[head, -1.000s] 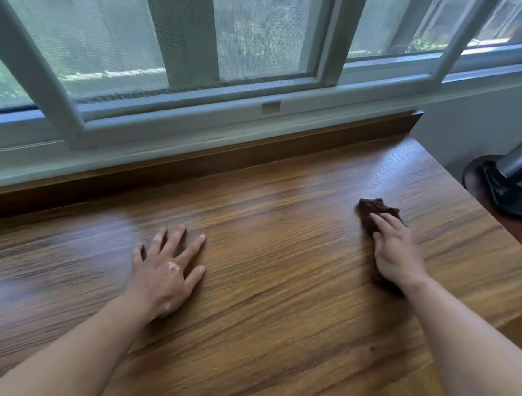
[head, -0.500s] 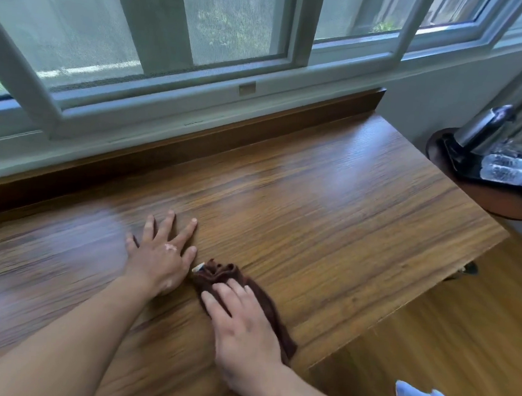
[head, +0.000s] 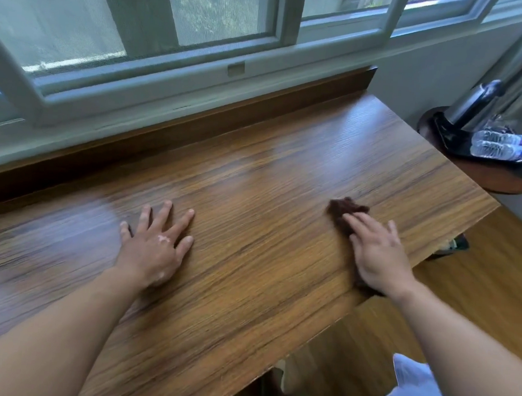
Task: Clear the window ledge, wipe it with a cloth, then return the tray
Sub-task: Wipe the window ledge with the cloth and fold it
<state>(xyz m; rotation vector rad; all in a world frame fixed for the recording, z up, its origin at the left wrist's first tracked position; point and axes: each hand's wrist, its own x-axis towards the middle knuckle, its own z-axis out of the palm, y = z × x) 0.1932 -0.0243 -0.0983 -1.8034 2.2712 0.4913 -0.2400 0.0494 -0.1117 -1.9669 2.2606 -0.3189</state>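
L hand (head: 154, 249): flat on ledge (head: 254, 182), fingers spread, holds nothing.
R hand (head: 379, 258): straight fingers pressing cloth (head: 343, 211) nr ledge's front-right edge.

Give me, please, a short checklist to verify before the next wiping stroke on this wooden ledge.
1. Dark brown crumpled cloth under the right hand, fingers flat on it: ok.
2. Left hand flat on the brown wooden ledge, apart from the cloth: ok.
3. Black tray off the ledge, on the round dark side table: ok.
4. Whole ledge wiped: cannot tell; its left end runs out of view.
5. Tray load steady for the return: probably not ok; two clear plastic bottles lie on their sides and may roll.
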